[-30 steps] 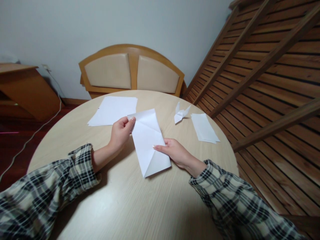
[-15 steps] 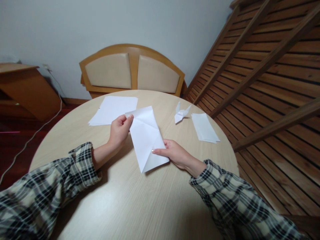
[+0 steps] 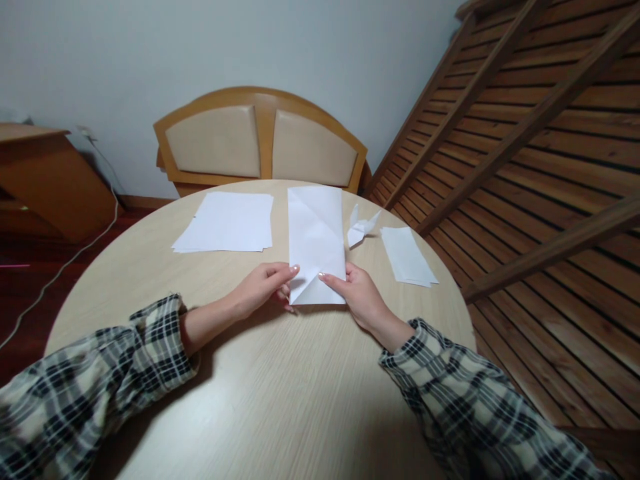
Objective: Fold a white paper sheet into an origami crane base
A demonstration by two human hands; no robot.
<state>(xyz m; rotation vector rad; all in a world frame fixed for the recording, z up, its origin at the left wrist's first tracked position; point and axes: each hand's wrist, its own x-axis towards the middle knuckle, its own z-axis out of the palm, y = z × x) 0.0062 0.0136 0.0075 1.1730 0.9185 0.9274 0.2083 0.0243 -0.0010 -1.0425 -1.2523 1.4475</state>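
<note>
The folded paper (image 3: pixel 316 227) has swung straight: white, oblong, diagonally creased.

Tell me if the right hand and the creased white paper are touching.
Touching. The head view shows the right hand at the right edge of the creased white paper, its thumb lying across the near end.

The left hand (image 3: pixel 264 287) and right hand (image 3: pixel 363 295) hold a creased sheet (image 3: pixel 316 230) by its near end over the tabletop (image 3: pixel 273 393). A paper stack (image 3: pixel 227 223) lies left of the sheet; right of it are a folded figure (image 3: pixel 358 231) and, farther right, narrower sheets (image 3: pixel 408 257). A padded board (image 3: pixel 267 143) stands behind, wooden slats (image 3: pixel 560 167) at the right.
</note>
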